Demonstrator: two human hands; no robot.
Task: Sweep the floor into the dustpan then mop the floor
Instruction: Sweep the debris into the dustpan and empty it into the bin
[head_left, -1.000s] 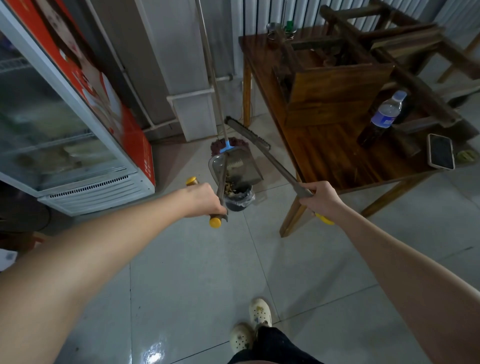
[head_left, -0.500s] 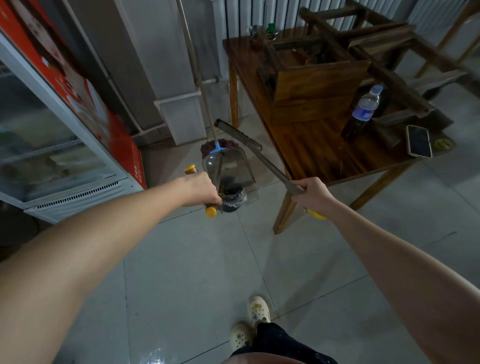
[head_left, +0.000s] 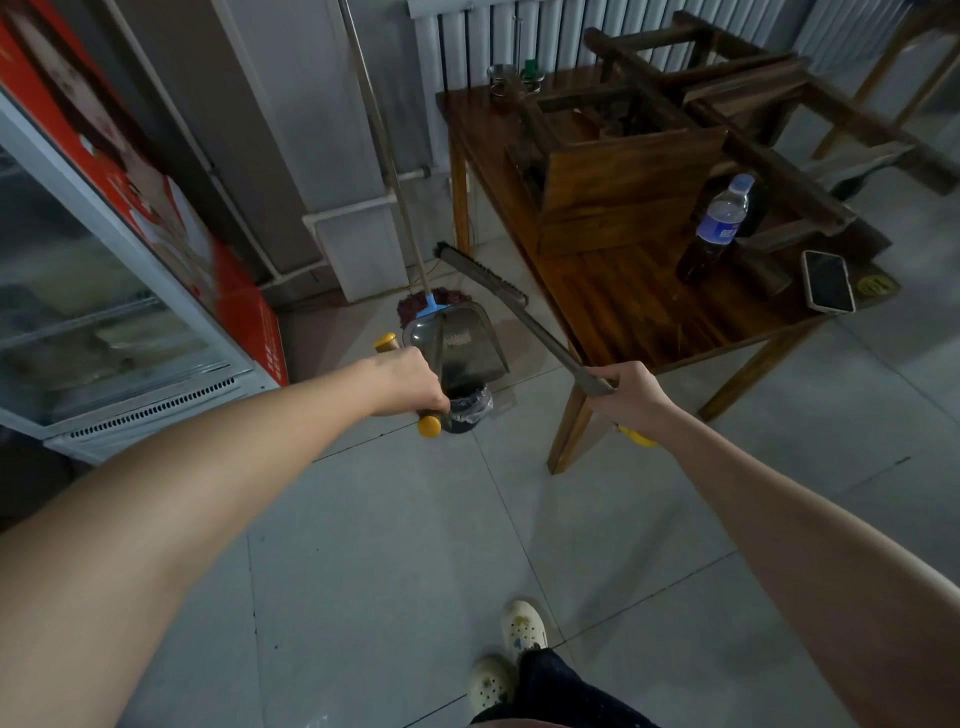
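Observation:
My left hand (head_left: 410, 382) grips the yellow-tipped handle of a grey dustpan (head_left: 460, 340). The pan hangs tilted, its low end over a small bin (head_left: 472, 410) lined with a plastic bag. My right hand (head_left: 631, 392) grips the broom handle near its yellow end. The broom (head_left: 485, 273) is held up off the floor, its bristle head pointing toward the wall beside the table leg. A mop (head_left: 418, 306) with a red head and blue collar leans against the wall just behind the dustpan.
A wooden table (head_left: 623, 306) on the right carries upturned stools (head_left: 623, 171), a bottle (head_left: 719, 218) and a phone (head_left: 827, 280). A glass-door fridge (head_left: 130, 312) fills the left side. Grey floor tiles (head_left: 389, 545) stretch toward my feet.
The debris seen at the dustpan's low end a second ago no longer shows there. Both hands keep their grips and stay almost in place.

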